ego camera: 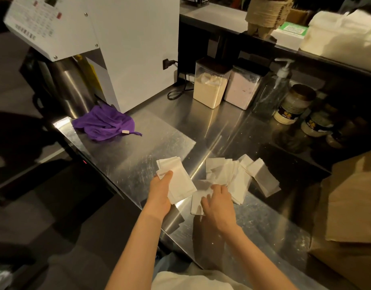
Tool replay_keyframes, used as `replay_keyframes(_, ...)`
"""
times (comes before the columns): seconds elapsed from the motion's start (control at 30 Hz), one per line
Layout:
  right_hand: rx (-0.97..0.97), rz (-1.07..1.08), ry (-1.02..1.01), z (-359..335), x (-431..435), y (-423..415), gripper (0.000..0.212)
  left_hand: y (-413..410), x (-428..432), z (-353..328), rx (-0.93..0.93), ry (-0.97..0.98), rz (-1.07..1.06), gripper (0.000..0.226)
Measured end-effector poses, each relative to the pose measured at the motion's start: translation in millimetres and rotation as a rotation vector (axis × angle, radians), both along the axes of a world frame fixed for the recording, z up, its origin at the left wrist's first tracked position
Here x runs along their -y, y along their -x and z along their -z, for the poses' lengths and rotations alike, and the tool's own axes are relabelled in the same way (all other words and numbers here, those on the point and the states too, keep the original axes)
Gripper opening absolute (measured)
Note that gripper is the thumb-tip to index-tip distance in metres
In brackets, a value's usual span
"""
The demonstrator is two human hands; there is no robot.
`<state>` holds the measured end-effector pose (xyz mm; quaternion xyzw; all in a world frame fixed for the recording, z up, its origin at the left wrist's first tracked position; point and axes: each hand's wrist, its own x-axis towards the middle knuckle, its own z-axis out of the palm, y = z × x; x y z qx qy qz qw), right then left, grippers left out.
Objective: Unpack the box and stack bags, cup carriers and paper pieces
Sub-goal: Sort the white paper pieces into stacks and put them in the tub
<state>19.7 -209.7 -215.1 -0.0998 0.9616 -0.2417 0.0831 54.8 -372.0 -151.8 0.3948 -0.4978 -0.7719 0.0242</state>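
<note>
Your left hand (159,193) grips the paper stack (181,183), thumb across the top sheet and fingers curled beneath, just above the steel counter (138,151). The stack's long axis runs from far-left to near-right, with its far corners fanned a little. Your right hand (217,203) lies with fingers spread on the loose paper pieces (230,174), which are scattered over the counter just right of the stack. Most of their long sides point away from you, and a few slant right.

As for writing, the white machine (134,49) has a control panel with rows of marks, all blurred. A green label (293,29) on the upper shelf is too soft to read. The jars (293,105) carry dark labels with a yellow mark (no word comes clear). On the far-left part of the counter lies a purple cloth (105,124), crumpled. Brown paper bags (351,206) sit at your right, and a stack of cup carriers (266,13) stands on the shelf.
</note>
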Motion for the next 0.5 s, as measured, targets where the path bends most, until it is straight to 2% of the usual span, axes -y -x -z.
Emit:
replay_keyframes(0.1,0.078,0.057,-0.028,2,7,4,0.051,-1,-2,-2,0.008,0.008,0.048,0.023)
replay_keyframes(0.2,0.210,0.167,0.127,4,13,9,0.039,0,-4,-2,-0.006,-0.001,0.049,0.021)
replay_keyframes(0.3,0.222,0.173,0.183,-1,12,9,0.023,1,-6,-2,-0.014,-0.007,0.059,0.018)
replay_keyframes(0.4,0.179,0.255,0.362,-16,1,6,0.014,2,-6,1,-0.020,-0.031,0.054,0.019)
replay_keyframes(0.5,0.241,0.418,0.653,-33,-25,8,0.026,5,-8,5,-0.015,-0.086,0.050,0.021)
